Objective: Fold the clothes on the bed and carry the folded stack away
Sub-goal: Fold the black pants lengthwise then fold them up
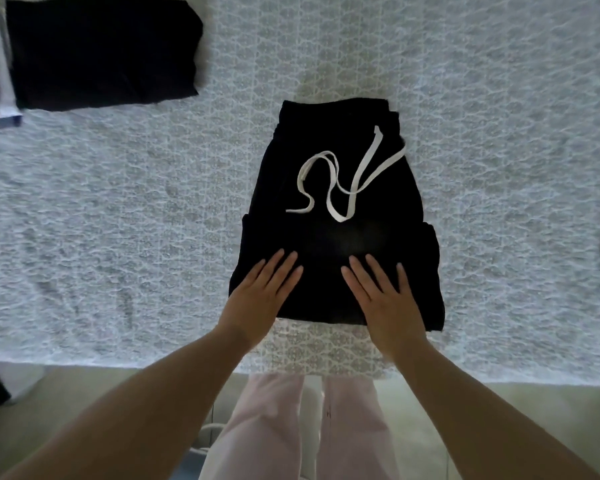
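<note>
The black garment [333, 237] lies folded on the bed [118, 220] near its front edge, white drawstring [340, 181] loose on top. The left hand [257, 296] and right hand [385, 299] are laid flat on its near end, fingers straight, nothing grasped. Smoothing is judged underway; even outward pressure is advised, the drawstring tucked in, before stacking with the folded dark pile [101, 53] at far left.

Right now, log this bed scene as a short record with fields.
surface: bed with white lace cover
item in work: folded black drawstring pants, centre of the bed
drawstring: white drawstring lying loose on top of the pants
left hand: left hand flat on the near left part
right hand: right hand flat on the near right part
also there: folded black garment, far left
</note>
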Available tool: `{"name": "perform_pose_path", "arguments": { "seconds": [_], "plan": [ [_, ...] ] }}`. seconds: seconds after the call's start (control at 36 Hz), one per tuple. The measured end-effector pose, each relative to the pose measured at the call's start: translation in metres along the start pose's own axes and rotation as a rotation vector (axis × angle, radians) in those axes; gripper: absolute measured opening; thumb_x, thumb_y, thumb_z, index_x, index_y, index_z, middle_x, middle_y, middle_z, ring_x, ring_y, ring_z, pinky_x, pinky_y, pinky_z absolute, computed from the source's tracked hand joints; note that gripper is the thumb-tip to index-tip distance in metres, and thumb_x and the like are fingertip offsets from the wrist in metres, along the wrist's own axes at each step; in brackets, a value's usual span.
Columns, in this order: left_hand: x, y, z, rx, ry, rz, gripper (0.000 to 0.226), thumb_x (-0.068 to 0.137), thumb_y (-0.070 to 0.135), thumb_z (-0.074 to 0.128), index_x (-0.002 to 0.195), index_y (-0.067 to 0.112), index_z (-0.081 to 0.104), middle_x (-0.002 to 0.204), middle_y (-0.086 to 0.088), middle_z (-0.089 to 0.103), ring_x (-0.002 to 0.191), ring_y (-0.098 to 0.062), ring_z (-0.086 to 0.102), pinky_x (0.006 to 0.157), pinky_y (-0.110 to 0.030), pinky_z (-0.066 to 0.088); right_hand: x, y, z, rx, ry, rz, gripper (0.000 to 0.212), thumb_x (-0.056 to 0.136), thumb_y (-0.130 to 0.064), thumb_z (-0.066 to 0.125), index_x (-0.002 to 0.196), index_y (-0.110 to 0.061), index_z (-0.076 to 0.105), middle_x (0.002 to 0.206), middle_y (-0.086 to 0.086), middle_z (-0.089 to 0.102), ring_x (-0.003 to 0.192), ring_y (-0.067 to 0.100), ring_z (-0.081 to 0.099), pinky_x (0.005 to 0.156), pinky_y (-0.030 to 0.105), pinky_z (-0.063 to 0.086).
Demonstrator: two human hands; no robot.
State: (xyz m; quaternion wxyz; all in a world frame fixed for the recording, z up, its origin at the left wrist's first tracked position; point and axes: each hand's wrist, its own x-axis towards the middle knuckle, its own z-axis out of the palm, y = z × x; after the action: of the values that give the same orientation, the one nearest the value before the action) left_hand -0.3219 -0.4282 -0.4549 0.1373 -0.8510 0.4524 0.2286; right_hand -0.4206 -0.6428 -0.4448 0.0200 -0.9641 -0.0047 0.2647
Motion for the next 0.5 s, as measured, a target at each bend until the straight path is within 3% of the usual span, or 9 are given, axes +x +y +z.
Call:
{"name": "perform_pose_path", "arguments": {
  "seconds": [0.06, 0.08, 0.17, 0.25, 0.31, 0.36, 0.42, 0.5],
  "plan": [
    [0.003, -0.001, 0.002, -0.002, 0.009, 0.01, 0.078, 0.095, 0.009, 0.029, 0.135, 0.014, -0.038, 0.148, -0.009, -0.038, 0.137, -0.029, -0.032, 0.113, -0.039, -0.016, 0.001, 0.003, 0.001, -0.001, 0.0, -0.002, 0.094, 0.086, -0.011, 0.058, 0.146, -0.022, -0.013, 0.16, 0.002, -0.002, 0.146, 0.027, 0.001, 0.115, 0.052, 0.007],
    [0.003, -0.002, 0.002, 0.002, 0.008, 0.018, 0.076, 0.094, 0.009, 0.028, 0.138, 0.014, -0.034, 0.152, -0.008, -0.031, 0.141, -0.029, -0.025, 0.115, -0.038, -0.013, 0.0, 0.005, -0.002, -0.006, 0.014, -0.002, 0.091, 0.086, -0.009, 0.057, 0.148, -0.022, -0.008, 0.16, 0.005, 0.002, 0.146, 0.029, 0.005, 0.115, 0.051, 0.011],
    [0.003, -0.011, -0.004, -0.012, 0.0, 0.01, 0.073, 0.097, 0.013, 0.034, 0.149, 0.016, -0.017, 0.16, -0.006, -0.011, 0.147, -0.025, -0.009, 0.118, -0.035, -0.001, -0.006, 0.015, -0.013, 0.073, 0.152, 0.043, 0.079, 0.066, 0.003, 0.075, 0.139, -0.011, 0.047, 0.138, 0.017, 0.05, 0.127, 0.036, 0.049, 0.099, 0.051, 0.043],
    [-0.002, -0.021, -0.015, -0.064, -0.013, -0.036, 0.067, 0.098, 0.018, 0.039, 0.153, 0.019, 0.002, 0.16, -0.006, 0.008, 0.147, -0.022, 0.005, 0.117, -0.033, 0.013, -0.012, 0.025, -0.015, 0.08, 0.191, 0.089, 0.069, 0.067, 0.008, 0.072, 0.133, -0.006, 0.053, 0.131, 0.021, 0.056, 0.121, 0.038, 0.053, 0.097, 0.05, 0.046],
    [-0.006, -0.024, -0.027, -0.131, -0.009, -0.086, 0.064, 0.095, 0.019, 0.045, 0.152, 0.022, 0.016, 0.154, -0.006, 0.023, 0.142, -0.023, 0.023, 0.108, -0.032, 0.033, -0.012, 0.032, -0.02, 0.091, 0.17, 0.117, 0.06, 0.077, 0.006, 0.063, 0.135, -0.004, 0.05, 0.133, 0.022, 0.054, 0.125, 0.039, 0.049, 0.1, 0.049, 0.042],
    [-0.006, -0.029, -0.043, -0.209, 0.016, -0.136, 0.057, 0.092, 0.02, 0.049, 0.145, 0.024, 0.03, 0.141, -0.003, 0.04, 0.126, -0.021, 0.043, 0.084, -0.032, 0.048, -0.011, 0.04, -0.031, 0.07, 0.114, 0.165, 0.055, 0.083, 0.0, 0.057, 0.137, -0.006, 0.048, 0.132, 0.019, 0.054, 0.124, 0.036, 0.049, 0.099, 0.046, 0.04],
    [-0.003, -0.035, -0.061, -0.254, 0.039, -0.17, 0.05, 0.089, 0.023, 0.052, 0.138, 0.028, 0.04, 0.126, 0.001, 0.049, 0.11, -0.02, 0.053, 0.069, -0.031, 0.047, -0.008, 0.045, -0.045, 0.013, 0.058, 0.228, 0.052, 0.085, -0.009, 0.055, 0.136, -0.015, 0.046, 0.126, 0.01, 0.058, 0.114, 0.031, 0.054, 0.092, 0.04, 0.041],
    [0.006, -0.045, -0.09, -0.282, -0.029, -0.2, 0.045, 0.085, 0.022, 0.054, 0.128, 0.033, 0.048, 0.112, 0.004, 0.055, 0.096, -0.022, 0.06, 0.064, -0.03, 0.04, -0.001, 0.049, -0.07, 0.023, -0.064, 0.317, 0.039, 0.083, -0.016, 0.055, 0.121, -0.022, 0.047, 0.097, 0.0, 0.059, 0.085, 0.023, 0.06, 0.069, 0.031, 0.039]
  ]
}}
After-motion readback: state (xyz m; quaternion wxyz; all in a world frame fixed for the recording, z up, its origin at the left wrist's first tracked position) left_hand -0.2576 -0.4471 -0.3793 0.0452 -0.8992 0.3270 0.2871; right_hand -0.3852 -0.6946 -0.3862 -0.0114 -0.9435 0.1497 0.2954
